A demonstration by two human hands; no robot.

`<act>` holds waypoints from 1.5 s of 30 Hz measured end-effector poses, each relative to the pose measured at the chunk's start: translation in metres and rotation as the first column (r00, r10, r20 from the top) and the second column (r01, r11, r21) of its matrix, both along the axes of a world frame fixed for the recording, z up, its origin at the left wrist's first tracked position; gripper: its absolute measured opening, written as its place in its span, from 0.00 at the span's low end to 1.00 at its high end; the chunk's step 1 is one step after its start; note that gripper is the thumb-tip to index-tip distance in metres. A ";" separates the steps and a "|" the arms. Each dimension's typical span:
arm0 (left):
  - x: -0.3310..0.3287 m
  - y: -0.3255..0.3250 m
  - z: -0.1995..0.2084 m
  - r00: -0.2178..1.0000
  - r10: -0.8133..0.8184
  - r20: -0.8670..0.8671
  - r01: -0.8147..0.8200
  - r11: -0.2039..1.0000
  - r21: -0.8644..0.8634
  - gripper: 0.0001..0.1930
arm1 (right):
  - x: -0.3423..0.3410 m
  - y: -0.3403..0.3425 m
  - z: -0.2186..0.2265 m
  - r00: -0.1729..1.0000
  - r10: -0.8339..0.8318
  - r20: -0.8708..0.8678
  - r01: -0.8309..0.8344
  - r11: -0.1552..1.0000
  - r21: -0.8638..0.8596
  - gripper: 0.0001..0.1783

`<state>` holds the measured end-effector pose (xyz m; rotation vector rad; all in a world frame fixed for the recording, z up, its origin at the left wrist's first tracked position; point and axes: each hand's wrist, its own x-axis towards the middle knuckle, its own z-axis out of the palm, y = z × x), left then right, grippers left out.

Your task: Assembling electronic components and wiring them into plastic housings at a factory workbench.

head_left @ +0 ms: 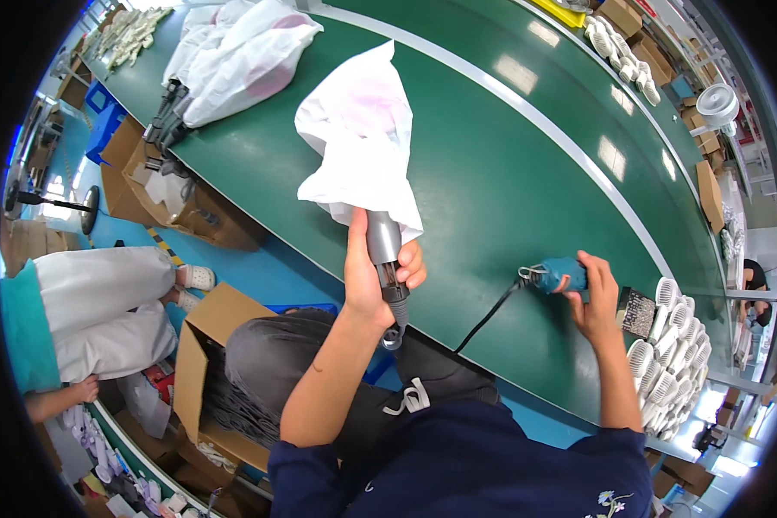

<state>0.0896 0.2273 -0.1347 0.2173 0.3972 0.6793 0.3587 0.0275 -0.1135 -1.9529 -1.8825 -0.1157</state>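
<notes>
My left hand [373, 274] is wrapped round a grey appliance handle [383, 236], held upright above the table's near edge. A white bag [358, 129] covers its upper end, so the head is hidden; something pinkish shows through. Dark parts show in an opening low on the handle, and a ribbed cord sleeve hangs below. To the right, my right hand [596, 298] grips a teal corded power tool [563, 274], seemingly an electric screwdriver, low over the green table [483, 216]. A wire hanging loop and a black cord are at its left end.
White brush-like parts [669, 363] are heaped at right beside a small speckled box [636, 312]. More bagged appliances [233, 65] lie far left. Open cartons [207, 345] stand by my left leg. Another person's hand [85, 390] is at lower left, near a second bench.
</notes>
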 end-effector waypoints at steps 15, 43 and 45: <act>0.010 -0.004 -0.022 0.998 0.022 0.061 -0.021 1.000 -0.021 0.32 | -0.184 0.118 0.043 -0.183 0.728 -0.661 0.253 0.684 0.684 0.10; 0.014 -0.009 -0.020 0.996 0.086 0.035 -0.086 0.996 -0.007 0.32 | -0.176 0.119 0.059 0.036 0.704 -0.709 0.086 0.705 0.704 0.22; 0.014 -0.008 -0.020 0.995 0.088 0.057 -0.089 0.996 0.015 0.32 | -0.175 0.120 0.060 0.073 0.702 -0.708 0.062 0.705 0.706 0.25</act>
